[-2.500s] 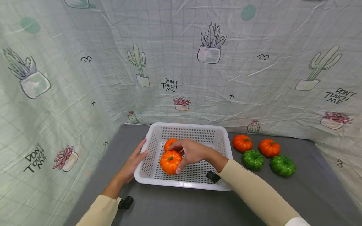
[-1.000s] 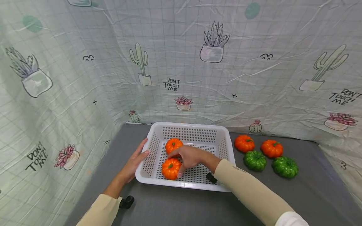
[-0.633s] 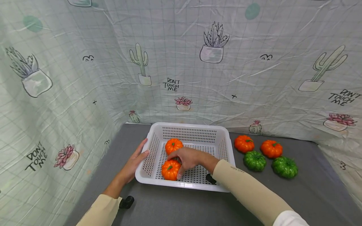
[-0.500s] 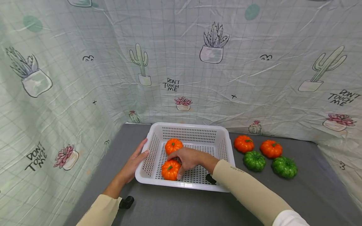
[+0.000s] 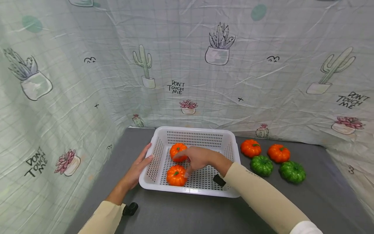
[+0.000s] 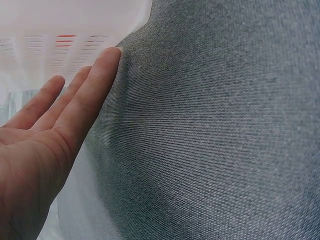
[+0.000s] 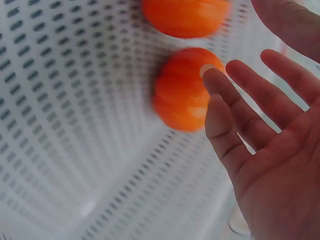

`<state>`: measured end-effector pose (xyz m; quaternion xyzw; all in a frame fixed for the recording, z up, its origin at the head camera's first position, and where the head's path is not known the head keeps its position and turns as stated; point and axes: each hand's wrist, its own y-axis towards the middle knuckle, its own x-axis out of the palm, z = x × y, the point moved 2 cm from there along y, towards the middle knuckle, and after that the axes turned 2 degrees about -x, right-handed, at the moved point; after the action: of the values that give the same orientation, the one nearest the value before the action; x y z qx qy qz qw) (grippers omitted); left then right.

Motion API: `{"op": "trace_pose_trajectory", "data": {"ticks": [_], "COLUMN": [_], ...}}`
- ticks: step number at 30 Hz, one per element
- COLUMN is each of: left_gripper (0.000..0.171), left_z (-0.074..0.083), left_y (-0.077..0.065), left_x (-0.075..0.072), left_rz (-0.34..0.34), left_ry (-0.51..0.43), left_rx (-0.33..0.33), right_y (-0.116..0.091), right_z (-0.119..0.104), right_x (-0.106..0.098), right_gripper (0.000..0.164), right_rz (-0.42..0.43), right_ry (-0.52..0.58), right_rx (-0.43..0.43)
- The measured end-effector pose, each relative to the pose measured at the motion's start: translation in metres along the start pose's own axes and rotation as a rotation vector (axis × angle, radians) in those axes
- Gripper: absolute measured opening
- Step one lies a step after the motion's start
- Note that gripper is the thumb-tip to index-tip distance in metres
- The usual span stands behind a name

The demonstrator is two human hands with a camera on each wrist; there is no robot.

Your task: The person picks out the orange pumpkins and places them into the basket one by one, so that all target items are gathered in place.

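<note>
On the table [image 5: 175, 213], before the curtain [image 5: 187, 70], we see a basket [image 5: 190, 191]. In its left half, a near pumpkin [image 5: 176, 177] sits before a far pumpkin [image 5: 177, 150]. The right hand [image 5: 199, 158] is in the basket, on their right; the left hand [image 5: 136, 170] is at the basket's left side. Right of the basket, two back pumpkins [image 5: 250, 148] lie behind two front pumpkins [image 5: 261, 166].

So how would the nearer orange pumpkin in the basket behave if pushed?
The nearer pumpkin would probably rock or slide more than roll far, given its squat, ribbed shape. Its glossy surface suggests some slipperiness, though the grooves may help grip.
</note>
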<state>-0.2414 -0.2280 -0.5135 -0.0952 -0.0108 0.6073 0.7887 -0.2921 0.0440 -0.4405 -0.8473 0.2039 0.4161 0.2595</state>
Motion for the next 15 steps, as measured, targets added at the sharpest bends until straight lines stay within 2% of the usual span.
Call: {"op": "trace_pose_trajectory", "data": {"ticks": [6,15], "left_gripper": [0.066,0.066], "left_z": [0.001,0.002], "left_y": [-0.001,-0.001], "left_x": [0.000,0.001], "left_rz": [-0.009,-0.009], "left_ry": [-0.002,-0.001], "left_rx": [0.006,0.009], "right_y": [-0.025,-0.064], "right_z": [-0.003,0.017], "right_x": [-0.031,-0.065], "right_gripper": [0.069,0.059], "right_rz": [0.071,0.249], "right_ry": [0.085,0.185], "right_rx": [-0.019,0.006]}}
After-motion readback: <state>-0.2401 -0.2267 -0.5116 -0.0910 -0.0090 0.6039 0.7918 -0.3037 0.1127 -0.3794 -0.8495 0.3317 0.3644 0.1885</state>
